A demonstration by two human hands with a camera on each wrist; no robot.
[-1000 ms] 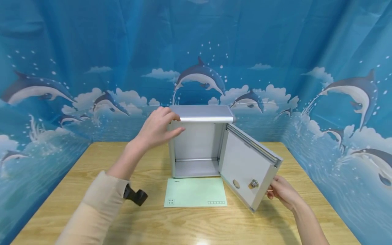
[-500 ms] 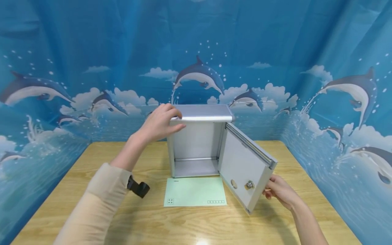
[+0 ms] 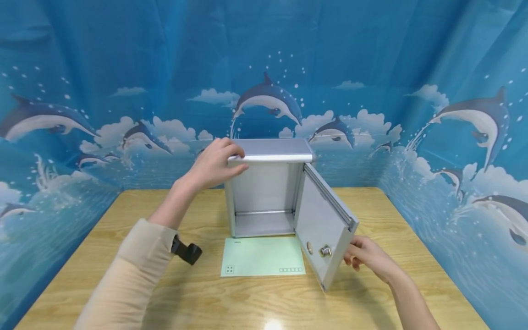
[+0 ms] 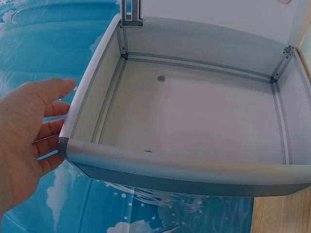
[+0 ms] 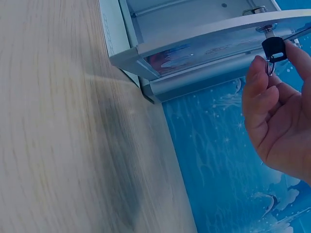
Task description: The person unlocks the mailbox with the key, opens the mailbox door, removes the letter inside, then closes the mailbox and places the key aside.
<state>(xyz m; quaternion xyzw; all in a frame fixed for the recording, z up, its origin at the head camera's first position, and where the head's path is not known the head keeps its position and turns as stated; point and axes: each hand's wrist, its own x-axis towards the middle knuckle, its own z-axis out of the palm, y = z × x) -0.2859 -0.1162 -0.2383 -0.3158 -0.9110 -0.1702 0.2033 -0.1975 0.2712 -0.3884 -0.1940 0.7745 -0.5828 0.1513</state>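
A silver-grey metal letterbox (image 3: 264, 197) stands on the table, its door (image 3: 319, 220) swung out on the right side. My left hand (image 3: 216, 162) rests its fingers on the top left corner of the lid (image 3: 272, 149); the thumb lies just below the front edge. In the left wrist view the fingers (image 4: 51, 128) touch the lid's rim. My right hand (image 3: 365, 256) is behind the door's free edge. In the right wrist view its thumb and fingers pinch a black-headed key (image 5: 274, 48), which sits in the door lock and carries a small ring.
A pale green envelope (image 3: 263, 256) lies flat on the wooden table (image 3: 231, 302), in front of the letterbox. Blue dolphin-print curtain (image 3: 165, 68) surrounds the table at the back and sides. A black camera mount (image 3: 187, 252) is strapped at the left wrist.
The door has swung inward to the left, with my right hand moving along with it. My left hand has settled onto the lid corner. The envelope stays where it was.
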